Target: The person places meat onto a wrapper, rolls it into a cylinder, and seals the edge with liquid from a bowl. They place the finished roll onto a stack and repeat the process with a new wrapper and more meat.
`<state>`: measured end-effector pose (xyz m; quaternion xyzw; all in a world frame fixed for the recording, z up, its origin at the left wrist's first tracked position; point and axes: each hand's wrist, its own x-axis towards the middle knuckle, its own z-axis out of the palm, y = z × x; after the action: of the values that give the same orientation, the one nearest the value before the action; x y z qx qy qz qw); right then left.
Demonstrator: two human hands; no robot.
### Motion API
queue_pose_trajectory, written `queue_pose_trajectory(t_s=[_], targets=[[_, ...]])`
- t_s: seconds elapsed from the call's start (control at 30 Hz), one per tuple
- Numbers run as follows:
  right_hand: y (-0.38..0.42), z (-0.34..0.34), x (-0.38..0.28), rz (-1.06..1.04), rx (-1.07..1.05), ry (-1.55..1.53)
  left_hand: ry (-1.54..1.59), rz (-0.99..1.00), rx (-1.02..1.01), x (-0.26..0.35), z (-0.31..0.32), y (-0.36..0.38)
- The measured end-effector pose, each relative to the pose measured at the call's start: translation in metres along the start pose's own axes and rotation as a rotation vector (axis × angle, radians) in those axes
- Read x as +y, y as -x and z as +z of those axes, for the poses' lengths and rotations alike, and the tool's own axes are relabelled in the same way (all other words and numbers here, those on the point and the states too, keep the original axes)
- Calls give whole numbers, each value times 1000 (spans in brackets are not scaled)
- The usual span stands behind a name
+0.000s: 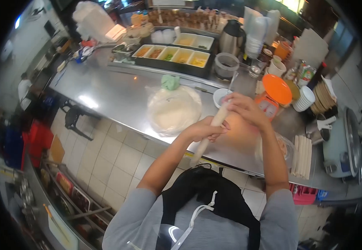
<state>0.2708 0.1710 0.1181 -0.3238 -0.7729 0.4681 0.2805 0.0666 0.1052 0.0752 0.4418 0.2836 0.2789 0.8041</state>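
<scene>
A long pale roll (218, 118) is held at a slant above the front edge of the steel counter. My left hand (209, 129) is wrapped round its middle. My right hand (245, 109) has its fingers closed on the roll's upper end. To the left lies a stack of round pale sheets (173, 110) under clear plastic, with a green cloth (170, 82) at its top. A small white bowl (221, 97) with a spoon stands just behind the roll. Several similar pale rolls (301, 156) lie side by side at the right.
Behind are a tray of fillings (170, 56), a clear tub (226, 66) and a steel flask (232, 37). An orange scale (267, 104), stacked bowls (304, 99) and a large cooker (341, 146) stand right. Another person (24, 91) is far left.
</scene>
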Motion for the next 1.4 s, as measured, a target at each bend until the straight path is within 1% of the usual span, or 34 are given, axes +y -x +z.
queue_pose_trajectory(t_s=[0.03,0.07,0.1,0.13,0.17,0.2,0.23,0.27,0.3,0.33,0.37,0.4,0.43,0.47,0.5,0.53,0.57,0.63,0.67,0.73,0.8,0.87,0.9,0.97,1.03,1.1,1.17,1.2,1.23,1.27,1.3,1.33,1.37,1.4], targets=[[1,2,-7,-79,13,-6,-44,-9,82,-1,2,-2],[1,6,-15,-159,22,-13,-48,-19,66,-4,5,-7],[1,9,-26,-153,37,-13,-335,128,320,-10,8,-12],[2,11,-40,-53,79,261,-621,281,572,-15,11,-18],[1,15,-49,51,116,532,-623,276,561,-19,16,-24],[1,22,-51,58,125,530,-701,422,733,-21,22,-30],[2,30,-53,-60,192,704,-774,573,905,-22,26,-34],[3,34,-54,-182,258,880,-776,575,896,-21,27,-36],[6,35,-56,-176,263,882,-640,538,877,-16,31,-35],[9,36,-60,-264,301,899,-505,499,856,-13,34,-34],[13,37,-63,-352,335,914,-503,497,850,-14,34,-36],[16,36,-63,-348,335,917,-418,554,798,-16,34,-39],[19,35,-63,-370,429,843,-333,611,745,-19,33,-42],[22,33,-63,-393,523,769,-332,614,739,-20,32,-44],[29,35,-57,-392,525,775,-323,564,737,-21,31,-47],[38,41,-45,-425,660,736,-313,513,736,-23,32,-49],[47,47,-36,-457,794,694,-308,517,732,-24,34,-51],[55,63,-26,-446,832,773,-214,695,714,-27,41,-56],[58,67,-25,-429,871,843,-213,692,708,-27,42,-57],[58,64,-27,-432,855,886,-380,626,711,-27,45,-55],[56,57,-30,-437,845,929,-422,614,713,-29,45,-57],[55,47,-34,-403,705,923,-459,605,719,-30,46,-57],[54,42,-33,-398,707,926,-465,563,679,-26,48,-52],[54,35,-32,-276,447,757,-469,517,639,-29,48,-51],[58,34,-33,-287,468,750,-498,539,597,-35,45,-52],[58,37,-38,-302,485,740,-499,529,602,-32,46,-48],[59,41,-43,-376,579,775,-496,516,611,-30,45,-45],[59,42,-42,-375,576,772,-520,491,578,-31,42,-44],[59,43,-40,-336,525,765,-547,466,542,-31,40,-43],[59,43,-37,-297,477,759,-549,465,542,-32,40,-42],[60,45,-35,-297,481,758,-501,492,484,-31,42,-40],[60,46,-32,-292,563,577,-453,519,425,-29,44,-39],[61,48,-30,-286,639,396,-454,519,422,-26,45,-37],[65,49,-27,-285,639,397,-380,393,364,-20,47,-33]])
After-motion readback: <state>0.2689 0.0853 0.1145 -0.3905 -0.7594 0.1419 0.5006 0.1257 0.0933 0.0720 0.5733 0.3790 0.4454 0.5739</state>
